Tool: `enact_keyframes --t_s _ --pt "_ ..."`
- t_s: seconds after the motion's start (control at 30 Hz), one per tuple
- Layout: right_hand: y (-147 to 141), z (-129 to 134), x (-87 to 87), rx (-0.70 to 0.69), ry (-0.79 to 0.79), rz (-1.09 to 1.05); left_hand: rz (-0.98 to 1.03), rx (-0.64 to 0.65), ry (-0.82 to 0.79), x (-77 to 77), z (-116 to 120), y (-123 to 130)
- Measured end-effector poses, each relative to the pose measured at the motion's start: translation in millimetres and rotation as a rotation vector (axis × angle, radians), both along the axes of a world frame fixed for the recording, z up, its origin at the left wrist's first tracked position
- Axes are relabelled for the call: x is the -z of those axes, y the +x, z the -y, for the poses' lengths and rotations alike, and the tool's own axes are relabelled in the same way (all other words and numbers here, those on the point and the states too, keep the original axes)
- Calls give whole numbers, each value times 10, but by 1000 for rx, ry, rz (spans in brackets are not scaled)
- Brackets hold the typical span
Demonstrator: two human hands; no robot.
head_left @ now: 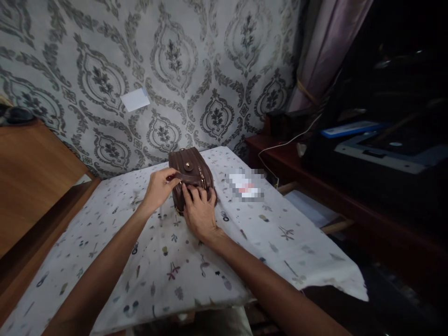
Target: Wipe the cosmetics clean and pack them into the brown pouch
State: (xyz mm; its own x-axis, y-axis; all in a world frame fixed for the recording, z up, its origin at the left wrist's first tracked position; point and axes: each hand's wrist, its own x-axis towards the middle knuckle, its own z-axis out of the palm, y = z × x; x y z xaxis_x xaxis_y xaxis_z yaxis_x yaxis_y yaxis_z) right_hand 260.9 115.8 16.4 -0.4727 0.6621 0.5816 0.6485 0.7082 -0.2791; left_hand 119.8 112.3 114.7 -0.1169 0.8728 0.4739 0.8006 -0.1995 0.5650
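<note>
A small brown leather-like handbag [180, 161] with gold studs and a zipper lies on the cloth-covered table near the wall. My left hand [159, 189] is at its left side, thumb and fingers pinching a brown strap [189, 177] that crosses the bag. Over the near end of the bag, my right hand [199, 212] has its fingers bent and gripping the leather. The fingers hide part of the bag's near side.
A white patterned cloth [175, 266] covers the table. To the bag's right lies a blurred-out white and red item [247, 184]. A wooden panel [38, 172] borders the left. On the right stands a dark red desk [315, 186] with a white cable [294, 139].
</note>
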Motion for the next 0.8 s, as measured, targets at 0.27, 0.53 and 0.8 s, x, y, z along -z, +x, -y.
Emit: enact_keyframes --t_s 0.27,0.53,0.8 --pt "0 -15 29 -23 -10 -23 -67 13 7 -30 64 53" --pt "10 -15 45 -35 -1 -39 -118 26 -6 -23 92 63" --pt "19 -20 103 -52 17 -36 -97 30 -84 19 103 20"
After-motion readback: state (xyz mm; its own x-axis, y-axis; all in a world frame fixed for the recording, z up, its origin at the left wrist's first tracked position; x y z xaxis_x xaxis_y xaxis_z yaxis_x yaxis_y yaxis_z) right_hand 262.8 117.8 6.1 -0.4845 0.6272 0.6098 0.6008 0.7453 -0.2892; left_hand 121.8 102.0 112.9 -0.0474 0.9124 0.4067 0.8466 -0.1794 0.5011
